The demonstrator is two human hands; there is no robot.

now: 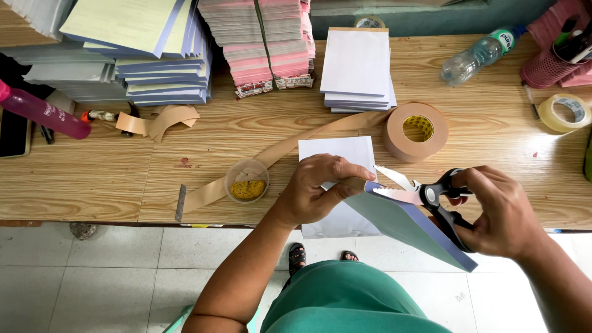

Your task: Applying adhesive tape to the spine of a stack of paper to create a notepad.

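Pad (407, 223) was gripped at its spine by left hand (317, 190), tilted so open scissors (425, 196), clasped in right hand (496, 213), apparently met brown tape there.

Both my forearms bare, no sleeves showing, no watch, rings or bracelets on left hand (317, 188) or right hand (502, 213). Below the hands, a plain green garment (348, 299), smooth fabric, rounded fold across the lap. Between the hands and lower down, dark strapped sandals (298, 254), toes showing. Nails short, unpainted as far as I can tell.
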